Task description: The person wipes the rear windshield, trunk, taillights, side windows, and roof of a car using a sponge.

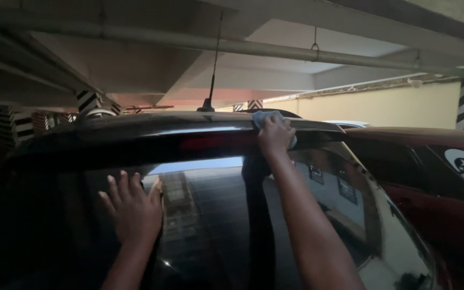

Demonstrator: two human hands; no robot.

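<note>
Standing behind a dark car in a dim parking garage, I see striped black-and-white pillars (13, 124) far off on the left, under a low concrete ceiling. Nearer in, the person's left hand (133, 208) lies flat against the rear window (205, 215), fingers spread wide and pointing up, palm on the glass and holding nothing. The glass is dark and mirrors a paved floor and a pale strip of light. Above it runs the black roof spoiler (151, 129), with a thin aerial (213, 70) rising from the roof toward a long ceiling pipe (296, 52). Further right, the right hand (275, 135) reaches up to the spoiler's top edge and presses down on a light blue cloth (263, 116), fingers curved loosely over it; the cloth is bunched under the palm, resting on the spoiler with a little of it peeking out above and beside the hand. The forearm slants down from there across the window. To the right sits a red car (436, 177) parked just beside, with a white sticker on its dark window, and past it a cream wall (382, 107) and another striped pillar at the frame's edge.
</note>
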